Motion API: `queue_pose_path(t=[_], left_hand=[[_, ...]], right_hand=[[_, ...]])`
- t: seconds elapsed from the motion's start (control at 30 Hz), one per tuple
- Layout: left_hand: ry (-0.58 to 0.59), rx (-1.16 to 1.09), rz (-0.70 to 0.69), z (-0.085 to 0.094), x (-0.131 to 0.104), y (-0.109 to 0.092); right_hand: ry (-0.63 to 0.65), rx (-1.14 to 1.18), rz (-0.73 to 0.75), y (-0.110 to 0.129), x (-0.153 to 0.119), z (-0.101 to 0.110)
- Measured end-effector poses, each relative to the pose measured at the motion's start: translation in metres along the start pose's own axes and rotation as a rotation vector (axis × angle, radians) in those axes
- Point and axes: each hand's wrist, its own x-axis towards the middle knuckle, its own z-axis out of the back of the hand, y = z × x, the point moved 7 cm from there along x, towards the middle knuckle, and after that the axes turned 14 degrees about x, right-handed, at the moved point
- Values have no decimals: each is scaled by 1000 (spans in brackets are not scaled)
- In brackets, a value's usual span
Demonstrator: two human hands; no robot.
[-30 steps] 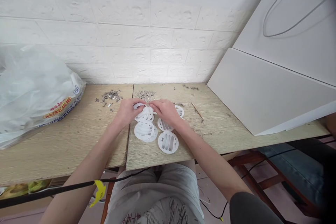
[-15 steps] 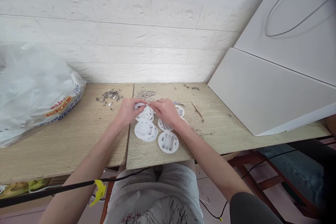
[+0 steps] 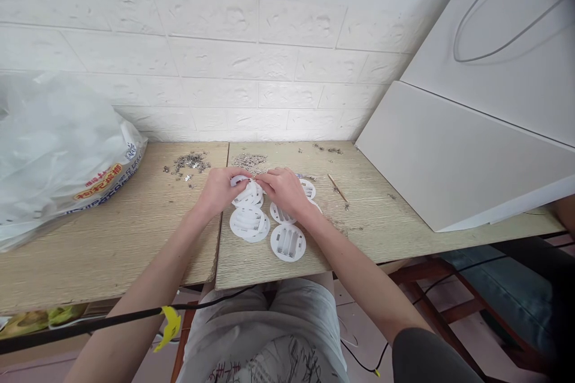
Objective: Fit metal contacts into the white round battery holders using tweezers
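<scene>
My left hand (image 3: pixel 221 190) is closed on the edge of a round white plastic battery holder (image 3: pixel 237 180), above a small stack of like ones. My right hand (image 3: pixel 284 190) has its fingers pinched together against the same holder from the right; whatever small piece they hold is hidden. Nearer to me lie more stacked battery holders (image 3: pixel 246 223), and to their right a single battery holder (image 3: pixel 288 243) with slots and springs facing up. Other holders show partly under and beside my right wrist.
Piles of small metal contacts (image 3: pixel 192 161) and springs (image 3: pixel 250 161) lie toward the wall. A thin stick (image 3: pixel 338 189) rests on the table (image 3: pixel 171 245) at right. A full plastic bag (image 3: pixel 63 155) stands left; a large white panel (image 3: pixel 467 149) leans at right.
Both hands keep nearly the same place and grip over the stack. Only a slight shift of the whole view shows.
</scene>
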Motion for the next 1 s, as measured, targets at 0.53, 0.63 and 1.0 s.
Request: queue_pose_path(t=[0.53,0.63,1.0], left_hand=[[2,-9,-13,-1,0,0],[-2,-14,-22,-2,0,0],[10,-16,-12,0,-1,-1]], right_hand=[[13,-23,-19,1,0,2],[15,-27,-21,1,0,1],[-10,14,-16,0,-1,3]])
